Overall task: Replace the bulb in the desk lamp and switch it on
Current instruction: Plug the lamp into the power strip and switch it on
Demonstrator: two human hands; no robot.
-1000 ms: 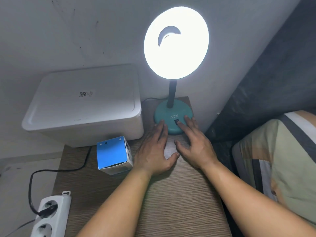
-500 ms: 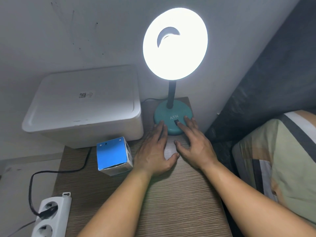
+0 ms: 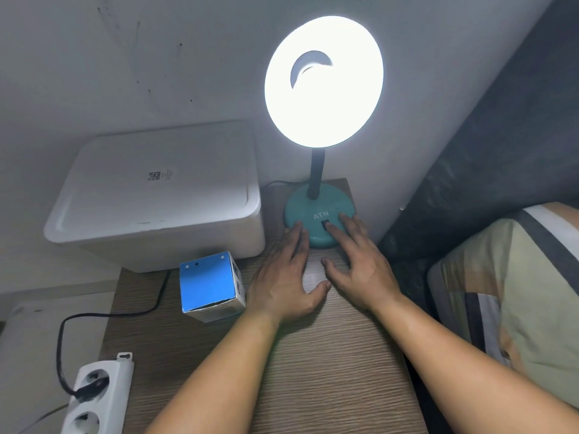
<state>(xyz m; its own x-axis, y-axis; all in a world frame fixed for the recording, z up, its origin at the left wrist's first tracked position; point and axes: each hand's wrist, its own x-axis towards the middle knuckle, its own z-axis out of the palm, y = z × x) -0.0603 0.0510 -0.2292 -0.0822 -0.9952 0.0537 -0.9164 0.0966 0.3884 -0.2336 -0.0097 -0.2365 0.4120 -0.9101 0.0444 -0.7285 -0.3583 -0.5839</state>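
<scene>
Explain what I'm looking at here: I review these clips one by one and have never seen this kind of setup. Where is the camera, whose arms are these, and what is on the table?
There is no machine: a person wears one wide-angle camera on the head, looking forward and down, so the two bare arms reaching in from the bottom are their own. The left hand lies flat, fingertips at the edge of the teal lamp base. The right hand has a finger on the small black switch. Neither hand holds anything. The round lamp head glows brightly, so the lamp is on. On the wooden table also stand a small blue and white box and a white lidded bin. At lower left is a white power strip with a black plug in it. A striped pillow lies at right.
</scene>
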